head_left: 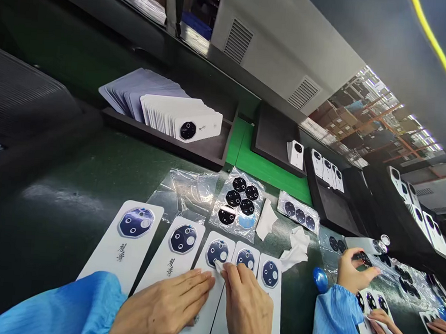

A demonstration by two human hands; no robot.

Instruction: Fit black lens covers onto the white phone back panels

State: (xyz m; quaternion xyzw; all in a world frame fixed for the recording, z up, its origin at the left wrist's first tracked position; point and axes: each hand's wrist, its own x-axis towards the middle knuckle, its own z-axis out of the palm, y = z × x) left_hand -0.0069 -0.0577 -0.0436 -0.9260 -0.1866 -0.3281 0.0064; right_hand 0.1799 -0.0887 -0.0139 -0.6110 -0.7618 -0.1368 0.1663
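Observation:
Several white phone back covers with dark round camera modules lie side by side on the dark green bench. My left hand lies flat, fingers stretched out, on the second and third covers. My right hand pinches a small pale tab at the lower edge of the third cover's camera module. A clear bag of black camera rings sits just beyond the covers.
A dark tray holds a standing stack of white covers at the back. White wipes lie to the right. A co-worker's hands in blue sleeves work on more covers at the right, beside other trays.

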